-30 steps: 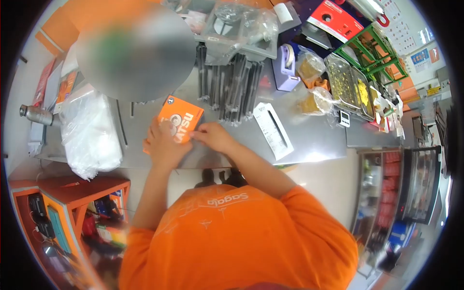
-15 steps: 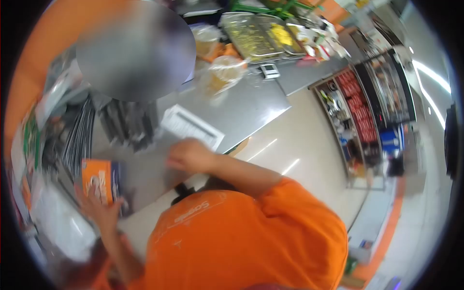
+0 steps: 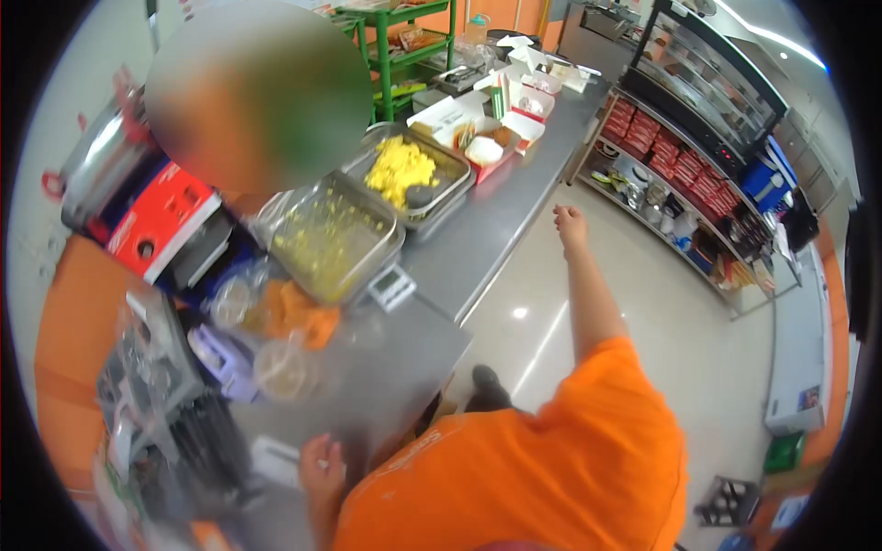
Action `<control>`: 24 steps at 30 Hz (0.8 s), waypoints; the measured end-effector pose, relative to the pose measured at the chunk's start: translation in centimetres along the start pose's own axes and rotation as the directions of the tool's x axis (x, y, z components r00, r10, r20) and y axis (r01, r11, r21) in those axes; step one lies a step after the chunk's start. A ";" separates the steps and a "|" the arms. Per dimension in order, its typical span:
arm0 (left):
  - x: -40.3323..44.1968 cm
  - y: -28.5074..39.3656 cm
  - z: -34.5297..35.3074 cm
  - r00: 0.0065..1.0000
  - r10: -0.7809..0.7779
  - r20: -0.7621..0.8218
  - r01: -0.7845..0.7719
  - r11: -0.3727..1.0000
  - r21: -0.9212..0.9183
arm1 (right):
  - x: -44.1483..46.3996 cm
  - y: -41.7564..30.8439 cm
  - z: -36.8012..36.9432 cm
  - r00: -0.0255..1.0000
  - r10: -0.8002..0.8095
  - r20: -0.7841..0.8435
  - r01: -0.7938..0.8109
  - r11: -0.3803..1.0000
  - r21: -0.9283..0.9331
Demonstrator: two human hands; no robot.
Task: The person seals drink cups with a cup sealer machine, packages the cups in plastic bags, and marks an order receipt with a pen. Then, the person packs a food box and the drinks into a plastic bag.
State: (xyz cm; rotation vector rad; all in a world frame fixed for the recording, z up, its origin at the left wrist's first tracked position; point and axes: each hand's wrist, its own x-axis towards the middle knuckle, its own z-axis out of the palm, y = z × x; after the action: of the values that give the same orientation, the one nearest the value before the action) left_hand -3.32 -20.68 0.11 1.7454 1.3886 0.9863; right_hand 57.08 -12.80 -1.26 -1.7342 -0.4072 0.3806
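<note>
My right hand point(image 3: 570, 226) is stretched out over the floor beside the long steel counter, its fingers curled closed with nothing visible in them. Low in the view, my left hand point(image 3: 322, 464) is held near the counter's front edge, fingers loosely bent and apart, holding nothing. Beside it lies a white printed card point(image 3: 276, 461), partly hidden. A blurred bit of orange point(image 3: 209, 533) shows at the bottom edge. Two steel trays stand further along: one with yellow food point(image 3: 400, 172), one with scattered yellow-green bits point(image 3: 331, 234). A small white timer point(image 3: 392, 286) sits beside them.
Open food boxes point(image 3: 487, 151) stand along the counter point(image 3: 514, 216). A purple tape dispenser point(image 3: 223, 361), plastic tubs point(image 3: 283, 367) and dark wrapped items point(image 3: 207, 441) are at left. Across the floor point(image 3: 588, 354) are a shelf with red packs point(image 3: 680, 170) and a glass display case point(image 3: 707, 69).
The view has swung right along the counter. My left hand has come off the orange box, and my right hand has moved away from the box and out over the floor.
</note>
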 end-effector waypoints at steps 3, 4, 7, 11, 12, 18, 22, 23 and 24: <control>3.4 1.0 10.2 0.992 0.042 -0.119 -0.046 0.998 -0.032 | 6.2 3.4 1.2 0.991 -0.049 0.122 0.071 0.980 -0.183; 4.3 2.6 12.3 0.993 0.066 -0.094 -0.055 0.993 0.109 | 6.1 3.5 1.8 0.969 -0.124 0.215 0.166 0.967 -0.191; 7.1 5.6 14.3 0.986 0.164 0.004 -0.154 0.917 0.368 | 0.3 2.1 4.9 0.842 -0.257 0.474 0.388 0.899 -0.202; 5.6 3.8 12.2 0.817 0.161 -0.553 0.117 0.894 0.432 | -11.7 -0.9 8.1 0.273 -0.228 0.934 0.373 0.921 0.116; 4.8 3.0 11.1 0.801 0.154 -0.579 0.146 0.887 0.439 | -14.0 -1.8 9.1 0.067 -0.302 0.951 0.416 0.875 0.249; -0.4 2.3 1.8 0.529 0.145 -0.836 0.384 0.838 0.389 | -23.4 -11.3 16.3 -0.562 -0.497 0.661 0.441 0.497 0.748; -9.8 -0.9 -10.0 0.346 0.386 -0.855 0.631 0.579 0.517 | -32.5 -14.9 18.8 -0.598 -0.624 0.503 0.313 0.396 0.863; -11.9 -2.0 -12.8 0.186 0.286 -0.940 0.733 0.597 0.326 | -35.1 -15.2 19.1 -0.633 -0.616 0.469 0.253 0.409 0.877; -14.5 -3.2 -16.3 0.013 0.186 -0.982 0.794 0.596 0.123 | -38.0 -15.0 19.4 -0.663 -0.609 0.436 0.192 0.424 0.885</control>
State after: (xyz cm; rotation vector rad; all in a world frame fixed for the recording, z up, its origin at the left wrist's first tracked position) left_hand -21.15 -33.34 2.98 0.5977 3.3750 1.5128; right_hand 13.51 -11.01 10.94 0.0266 -2.3829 0.8908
